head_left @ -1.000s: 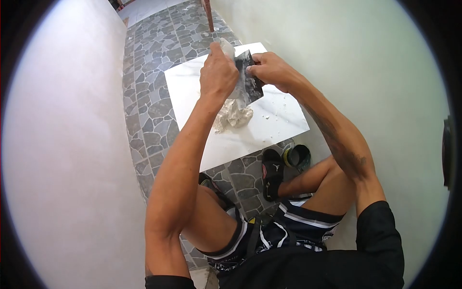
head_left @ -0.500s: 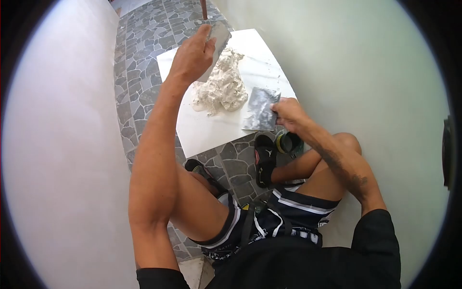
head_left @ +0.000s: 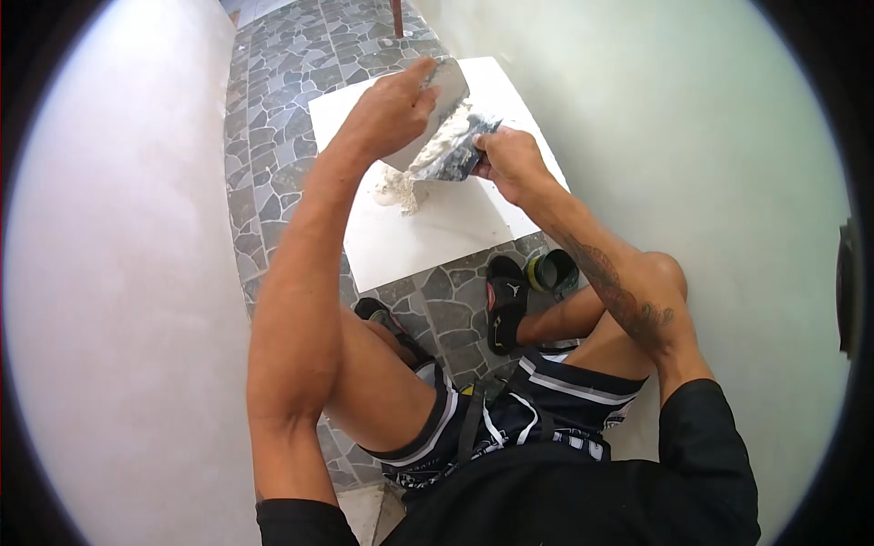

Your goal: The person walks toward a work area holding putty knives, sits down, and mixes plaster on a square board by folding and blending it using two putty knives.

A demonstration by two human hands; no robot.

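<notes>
My left hand is closed on a flat grey trowel, tilted above the white board. On the right, my right hand grips a dark flat blade smeared with white. Whitish paste lies along the blade, between it and the trowel, whose edges meet or nearly meet. More paste sits on the board below the tools, partly hidden by them.
A dark round container stands beside my sandalled foot, near the board's front right corner. Pale walls rise on both sides of the stone-patterned floor. A brown leg stands beyond the board.
Compared with half a second ago, my right hand has moved up and left with its blade, close to the trowel. Paste now lies on that blade, and less shows on the board.
</notes>
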